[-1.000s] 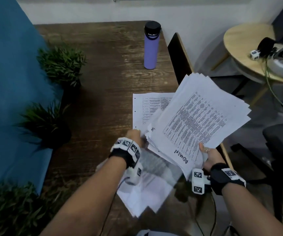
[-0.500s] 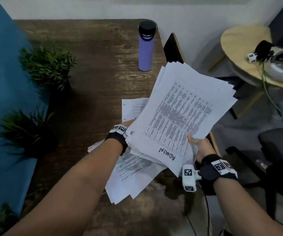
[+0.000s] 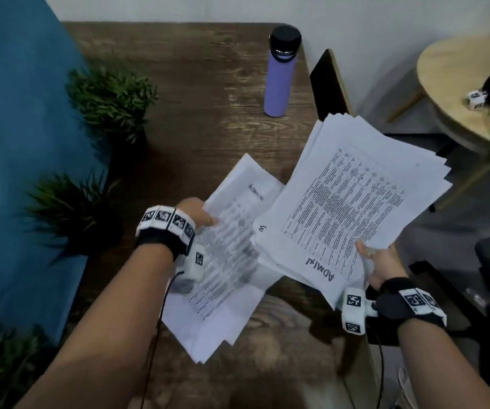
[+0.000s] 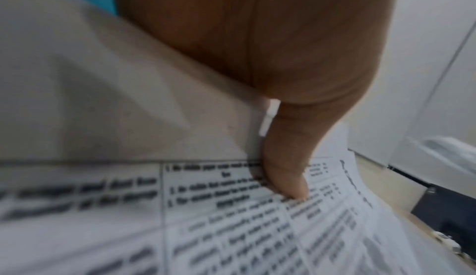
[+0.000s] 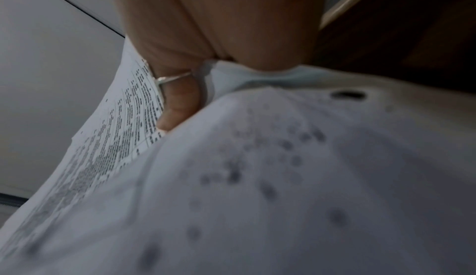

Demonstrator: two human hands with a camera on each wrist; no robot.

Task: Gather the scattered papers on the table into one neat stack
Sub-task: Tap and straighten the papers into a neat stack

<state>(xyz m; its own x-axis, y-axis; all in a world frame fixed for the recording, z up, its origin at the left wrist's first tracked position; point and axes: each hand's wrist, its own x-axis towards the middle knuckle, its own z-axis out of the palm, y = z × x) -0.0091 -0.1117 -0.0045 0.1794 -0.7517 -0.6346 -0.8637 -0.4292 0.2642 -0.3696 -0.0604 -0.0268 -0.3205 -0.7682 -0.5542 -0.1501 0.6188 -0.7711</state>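
My right hand (image 3: pixel 375 262) pinches the near edge of a thick, fanned bundle of printed sheets (image 3: pixel 353 202), held tilted in the air over the table's right edge; its top page reads "ADMIN". In the right wrist view the ringed thumb (image 5: pixel 177 104) lies on top of that bundle (image 5: pixel 257 177). My left hand (image 3: pixel 196 215) grips a smaller sheaf of printed papers (image 3: pixel 232 261) lifted above the table, just left of the big bundle and partly under it. In the left wrist view the thumb (image 4: pixel 285 169) presses down on the printed page (image 4: pixel 231 228).
A purple bottle (image 3: pixel 280 72) with a black cap stands at the back of the wooden table (image 3: pixel 202 113). Potted plants (image 3: pixel 111 98) line the left side beside a blue partition. Right of the table are a round side table (image 3: pixel 456 84) and a chair.
My left hand has lifted its sheaf off the table and swung it out to the left of the big bundle. The sheet that lay flat on the table is no longer there.
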